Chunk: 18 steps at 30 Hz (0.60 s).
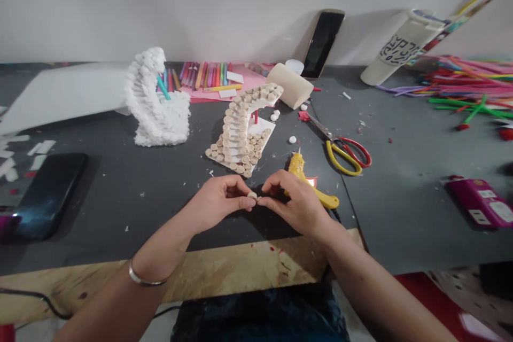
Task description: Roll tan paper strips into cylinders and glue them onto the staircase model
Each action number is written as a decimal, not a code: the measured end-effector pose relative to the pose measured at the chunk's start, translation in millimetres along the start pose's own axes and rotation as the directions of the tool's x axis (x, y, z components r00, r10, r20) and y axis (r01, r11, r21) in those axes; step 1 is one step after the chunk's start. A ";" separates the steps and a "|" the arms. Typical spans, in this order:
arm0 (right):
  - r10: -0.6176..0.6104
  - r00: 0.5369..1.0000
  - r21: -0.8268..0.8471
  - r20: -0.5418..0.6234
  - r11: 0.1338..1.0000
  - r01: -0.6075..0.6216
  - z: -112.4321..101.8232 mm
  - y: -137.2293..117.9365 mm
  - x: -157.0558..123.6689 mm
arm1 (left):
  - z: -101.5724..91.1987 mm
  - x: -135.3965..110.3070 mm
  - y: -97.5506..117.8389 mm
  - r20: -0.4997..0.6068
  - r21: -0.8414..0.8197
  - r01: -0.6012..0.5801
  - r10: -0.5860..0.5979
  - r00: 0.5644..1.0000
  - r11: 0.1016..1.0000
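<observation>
So my left hand and right hand are both closed up, pinching a tiny cream paper coil between the fingertips, held up over the dark gray work mat. A yellow hot glue gun is lying just behind my right hand, and a rolled-paper spiral staircase model is standing right past the coil. Red-and-yellow scissors are sitting off to the right, while a white foam-covered spiral sculpture is standing further left.

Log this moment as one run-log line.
left hand: pinching rolled paper coil | right hand: pinching same coil | nearest: yellow glue gun | ahead: coiled staircase model
</observation>
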State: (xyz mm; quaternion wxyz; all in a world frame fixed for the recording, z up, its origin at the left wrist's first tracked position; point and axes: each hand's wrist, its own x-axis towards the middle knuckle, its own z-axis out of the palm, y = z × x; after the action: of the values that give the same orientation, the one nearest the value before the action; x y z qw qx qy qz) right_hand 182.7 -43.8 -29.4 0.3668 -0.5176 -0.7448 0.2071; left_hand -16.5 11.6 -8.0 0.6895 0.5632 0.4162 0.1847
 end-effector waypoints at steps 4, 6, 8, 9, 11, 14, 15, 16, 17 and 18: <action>-0.052 0.999 -0.034 -0.009 0.998 0.052 -1.5 0.6 -0.3 | -6.7 0.1 2.4 -0.054 0.084 -0.031 0.036 0.998 0.996; -0.066 0.997 -0.025 -0.032 0.998 0.065 -4.1 -1.7 -0.4 | -10.0 -3.3 3.5 -0.085 0.156 -0.043 0.057 0.995 0.987; -0.064 0.995 -0.019 -0.073 0.998 0.062 -7.5 -5.0 -0.7 | -12.3 -10.2 3.5 -0.115 0.276 -0.042 0.077 0.990 0.960; -0.058 0.994 -0.019 -0.095 0.998 0.057 -9.2 -6.7 -0.9 | -13.0 -14.9 2.7 -0.130 0.359 -0.036 0.088 0.988 0.933; -0.043 0.991 -0.023 -0.128 0.999 0.040 -11.7 -9.2 -1.6 | -13.9 -25.4 -0.3 -0.146 0.548 -0.029 0.130 0.981 0.836; -0.031 0.988 -0.019 -0.152 0.999 0.028 -12.9 -10.7 -2.5 | -15.0 -39.8 -6.4 -0.116 0.780 -0.043 0.211 0.971 0.624; -0.028 0.987 -0.013 -0.155 1.000 0.027 -12.7 -10.8 -2.7 | -15.2 -43.2 -7.7 -0.099 0.832 -0.044 0.226 0.969 0.552; -0.026 0.987 -0.007 -0.156 1.000 0.025 -12.4 -10.7 -2.7 | -15.0 -45.9 -8.2 -0.080 0.874 -0.043 0.231 0.970 0.484; -0.024 0.987 -0.003 -0.156 1.000 0.024 -12.0 -10.6 -2.6 | -14.5 -47.7 -7.7 -0.063 0.907 -0.039 0.227 0.972 0.420; -0.023 0.987 -0.001 -0.156 1.000 0.023 -11.7 -10.5 -2.5 | -13.5 -48.9 -6.0 -0.044 0.933 -0.038 0.217 0.975 0.358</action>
State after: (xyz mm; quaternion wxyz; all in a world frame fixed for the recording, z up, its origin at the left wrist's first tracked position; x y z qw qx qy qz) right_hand 185.6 -50.9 -15.4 0.4266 -0.5234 -0.7196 0.1619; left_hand -57.0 -17.2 4.0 0.2018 0.8664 0.4565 0.0167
